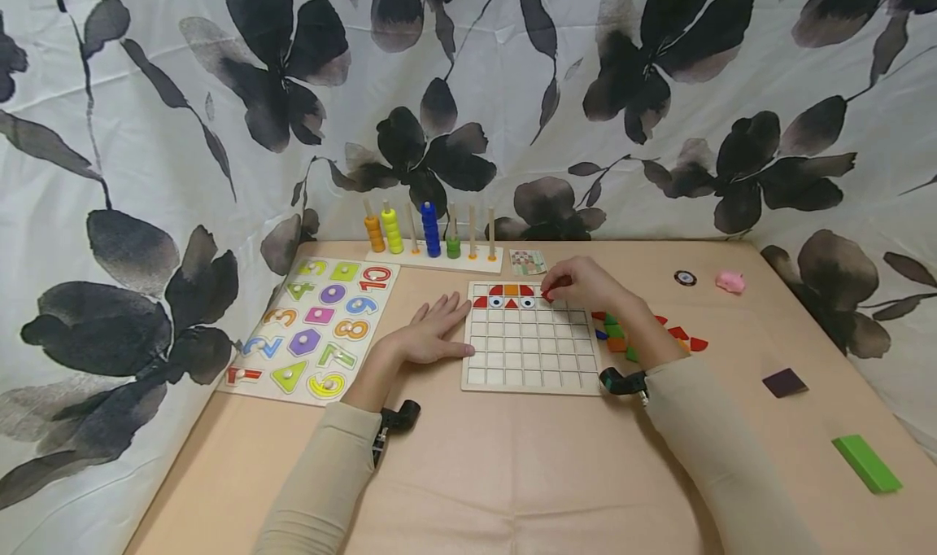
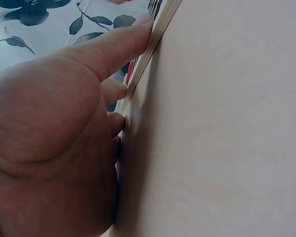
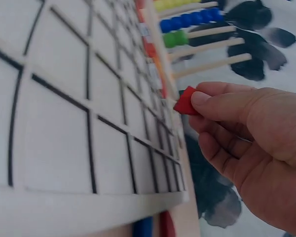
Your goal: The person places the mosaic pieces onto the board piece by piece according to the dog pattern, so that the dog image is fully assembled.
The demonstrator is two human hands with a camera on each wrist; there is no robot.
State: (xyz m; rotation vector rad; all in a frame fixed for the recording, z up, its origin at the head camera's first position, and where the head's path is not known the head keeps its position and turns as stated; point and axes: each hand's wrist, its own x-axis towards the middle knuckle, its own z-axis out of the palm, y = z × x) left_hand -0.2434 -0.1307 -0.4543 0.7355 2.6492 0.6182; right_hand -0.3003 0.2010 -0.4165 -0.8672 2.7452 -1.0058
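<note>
A white grid board [image 1: 532,351] with a wooden edge lies mid-table. Red, orange and eye-patterned tiles [image 1: 510,302] fill part of its top two rows. My right hand [image 1: 586,285] is over the board's upper right, pinching a small red tile [image 3: 186,101] between thumb and fingers. My left hand [image 1: 430,333] rests flat at the board's left side, fingers straight; in the left wrist view its thumb [image 2: 123,47] touches the board's edge. Under the right forearm, loose coloured tiles [image 1: 613,331] lie beside the board, partly hidden.
A number and shape puzzle board [image 1: 303,339] lies left. A peg stand with coloured beads [image 1: 468,260] and a picture card [image 1: 528,262] are at the back. To the right are a round black disc [image 1: 685,278], a pink object [image 1: 729,282], a dark square [image 1: 785,382] and a green block [image 1: 867,464].
</note>
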